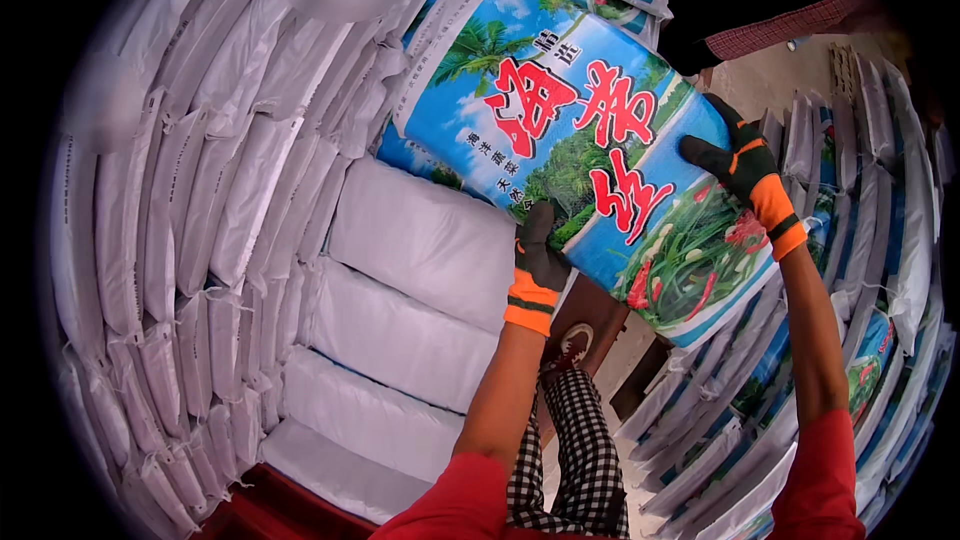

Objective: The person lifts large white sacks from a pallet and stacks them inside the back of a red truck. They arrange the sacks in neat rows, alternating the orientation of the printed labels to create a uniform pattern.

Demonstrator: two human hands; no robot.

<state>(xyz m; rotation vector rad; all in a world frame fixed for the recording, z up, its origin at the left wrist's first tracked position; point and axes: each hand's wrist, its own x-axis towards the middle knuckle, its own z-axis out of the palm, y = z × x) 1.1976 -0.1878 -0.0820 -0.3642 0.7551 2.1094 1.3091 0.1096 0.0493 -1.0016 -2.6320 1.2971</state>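
Note:
A large, flat printed sack [590, 155] with a blue sky, palm trees and a dish of green strands with red peppers is held tilted in front of me. My left hand [535, 265], in a black and orange glove, grips its lower left edge with the thumb on top. My right hand [748, 170], gloved alike, holds the right edge, thumb over the printed face. The fingers beneath the sack are hidden. Its far left end lies over other blue printed sacks [425, 160] at the top of a pile.
White sacks [400, 310] are stacked in front of me on the left, beside a tall wall of sacks [190, 190]. More sacks [850, 240] stand stacked on the right. A person in dark clothing [760, 0] is at the far right. My shoe [575, 340] shows below the held sack.

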